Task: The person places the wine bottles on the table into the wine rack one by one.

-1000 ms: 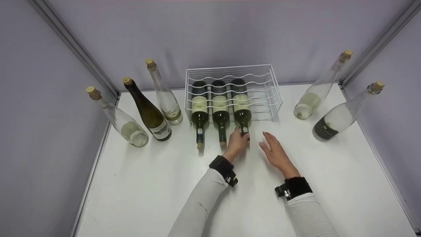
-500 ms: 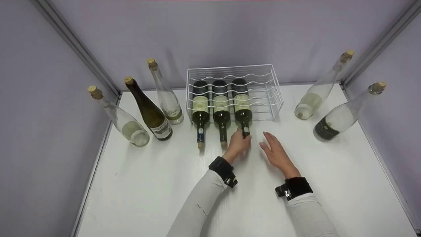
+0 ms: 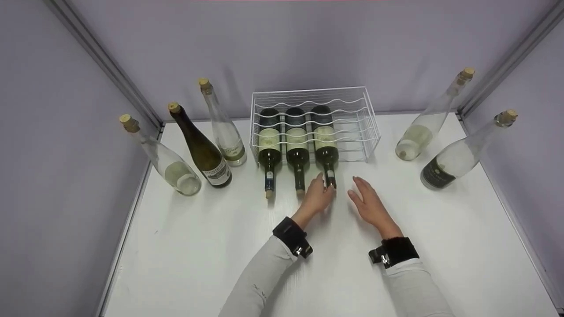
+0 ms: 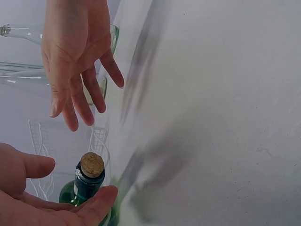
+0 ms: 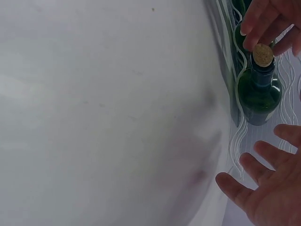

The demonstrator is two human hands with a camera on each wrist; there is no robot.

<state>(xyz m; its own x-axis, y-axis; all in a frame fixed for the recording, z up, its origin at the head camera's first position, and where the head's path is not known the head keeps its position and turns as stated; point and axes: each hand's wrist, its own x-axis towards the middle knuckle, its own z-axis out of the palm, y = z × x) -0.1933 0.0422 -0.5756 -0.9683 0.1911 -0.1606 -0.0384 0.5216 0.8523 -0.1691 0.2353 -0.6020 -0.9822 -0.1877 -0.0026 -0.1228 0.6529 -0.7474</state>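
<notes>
Three dark green wine bottles lie side by side in a white wire rack [image 3: 308,90], with corked necks pointing toward me. My left hand [image 3: 318,197] is beside the neck of the rightmost lying bottle [image 3: 326,155], thumb and fingers spread apart. In the left wrist view, a gap shows between the thumb and this bottle's cork [image 4: 92,164]; whether a finger touches the neck I cannot tell. My right hand [image 3: 371,207] hovers to the right with its fingers extended and holds nothing. The right wrist view shows its spread fingers [image 5: 256,167] below the same bottle [image 5: 258,92].
On the left stand two clear bottles [image 3: 178,174] [image 3: 227,138] and a brown bottle [image 3: 205,158], all corked. Two clear corked bottles [image 3: 416,136] [image 3: 454,163] stand at the right. Walls enclose the white table [image 3: 198,264] at the back and sides.
My left hand has loosened from the rightmost lying bottle's neck and drawn back slightly toward me. That bottle stays in the rack. The right hand has hardly moved.
</notes>
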